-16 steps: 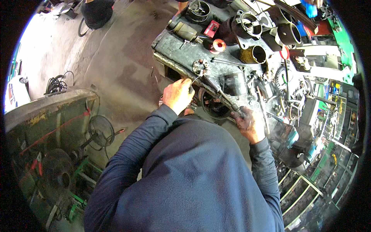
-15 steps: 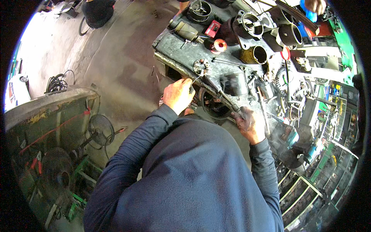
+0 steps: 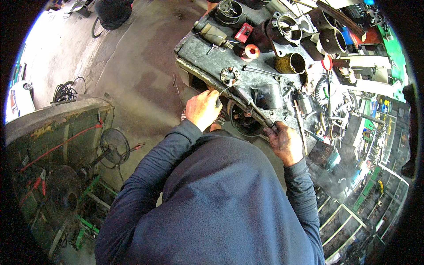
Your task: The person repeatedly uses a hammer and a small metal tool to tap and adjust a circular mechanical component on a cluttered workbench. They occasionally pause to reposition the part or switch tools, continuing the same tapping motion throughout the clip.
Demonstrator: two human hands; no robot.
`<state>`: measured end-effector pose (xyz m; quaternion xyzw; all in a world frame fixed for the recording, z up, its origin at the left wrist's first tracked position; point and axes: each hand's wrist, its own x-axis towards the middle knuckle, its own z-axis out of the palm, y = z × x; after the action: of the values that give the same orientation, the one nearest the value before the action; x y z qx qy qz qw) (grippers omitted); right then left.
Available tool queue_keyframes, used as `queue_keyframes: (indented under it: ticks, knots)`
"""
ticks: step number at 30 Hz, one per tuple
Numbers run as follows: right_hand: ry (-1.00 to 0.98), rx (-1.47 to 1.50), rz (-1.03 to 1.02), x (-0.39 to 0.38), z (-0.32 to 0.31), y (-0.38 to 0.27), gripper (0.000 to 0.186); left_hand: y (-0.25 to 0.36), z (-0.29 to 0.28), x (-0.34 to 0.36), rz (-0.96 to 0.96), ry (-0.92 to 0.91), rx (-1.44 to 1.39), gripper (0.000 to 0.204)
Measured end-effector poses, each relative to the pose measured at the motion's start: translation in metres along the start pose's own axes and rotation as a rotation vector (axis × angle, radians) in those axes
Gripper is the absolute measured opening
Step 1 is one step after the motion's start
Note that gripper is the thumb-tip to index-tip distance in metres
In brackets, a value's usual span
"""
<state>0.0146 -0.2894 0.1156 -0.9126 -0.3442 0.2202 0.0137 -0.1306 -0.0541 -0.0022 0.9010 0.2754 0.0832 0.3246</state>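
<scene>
Left hand [image 3: 202,110]: fingers pinched on a thin, silvery wire [image 3: 225,89]. Right hand [image 3: 286,143]: fingers wrapped around a long, dark, rod-shaped tool [image 3: 243,96], slanting far-left toward a small, round metal component [image 3: 229,76] on the grey-topped bench [image 3: 194,51].

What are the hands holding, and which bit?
Right hand: a long tool, by its near end. Left hand: a thin wire, by its near end.

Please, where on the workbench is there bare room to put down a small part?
Best is the left corner of the workbench, bordered by its edge, the pale cylindrical part, the round part and the orange spool. One small metal piece lies there. The far end is crowded with metal housings, the right side with loose parts.
</scene>
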Motion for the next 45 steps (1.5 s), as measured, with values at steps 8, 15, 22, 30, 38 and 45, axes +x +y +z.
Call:
queue_keyframes:
  ticks: [8, 15, 22, 30, 38, 45]
  knots:
    - [0.007, 0.119, 0.019, 0.001, 0.004, 0.005, 0.04, 0.003, 0.006, 0.002, 0.014, -0.018, -0.007, 0.025]
    - [0.131, -0.076, -0.021, -0.008, 0.011, -0.005, 0.037, 0.002, 0.009, 0.003, -0.013, -0.014, -0.018, 0.024]
    - [0.125, -0.102, -0.013, -0.012, 0.009, -0.013, 0.039, 0.0, 0.012, 0.004, -0.013, -0.016, -0.017, 0.025]
    - [0.162, -0.046, -0.035, -0.011, 0.011, -0.007, 0.041, 0.001, 0.011, 0.006, 0.009, -0.027, -0.025, 0.025]
    - [0.023, 0.049, 0.084, -0.01, 0.013, -0.006, 0.037, 0.003, 0.011, 0.008, 0.025, -0.029, -0.026, 0.024]
    - [0.196, -0.088, 0.013, -0.016, 0.016, -0.018, 0.04, 0.0, 0.013, 0.008, 0.054, -0.006, -0.015, 0.025]
